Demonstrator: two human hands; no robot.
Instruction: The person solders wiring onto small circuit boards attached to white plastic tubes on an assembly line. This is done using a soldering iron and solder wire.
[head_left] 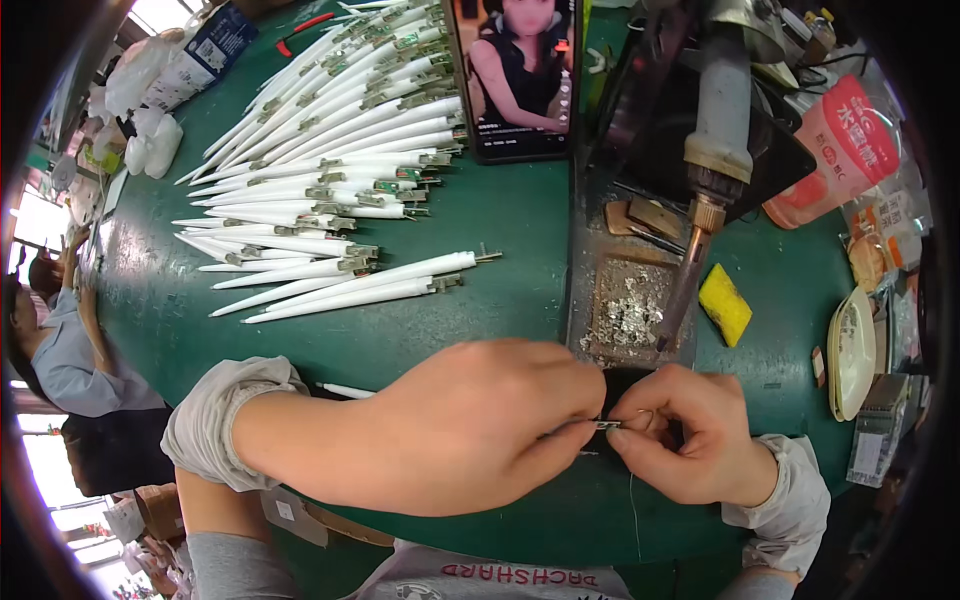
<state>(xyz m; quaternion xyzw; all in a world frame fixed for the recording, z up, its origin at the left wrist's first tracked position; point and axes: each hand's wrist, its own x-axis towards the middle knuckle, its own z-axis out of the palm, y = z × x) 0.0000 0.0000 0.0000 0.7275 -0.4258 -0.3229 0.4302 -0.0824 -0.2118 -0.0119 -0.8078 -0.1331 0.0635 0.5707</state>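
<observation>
Firmly pinching a small part between thumb and forefinger of the left hand, with only a short, metallic-looking end showing past the fingertips. Meeting it from the other side with the right hand, thumb and forefinger pressed together, seemingly on a thin wire trailing downward. Held over the near side of the green table, just in front of the solder tray and near the iron. Showing also a white tip beyond the left hand, perhaps of the same piece; cannot tell, with the middle hidden.

Judging by the white pens laid in rows, likely light, stiff and rather slippery along the smooth barrel. Probably most fragile at the bare end, with fine joints easy to bend or crack. Best taken by the barrel close behind that end, with even, gentle pressure. Expect springiness and easy kinking from the wire; best pinched near its end, without tugging.
</observation>
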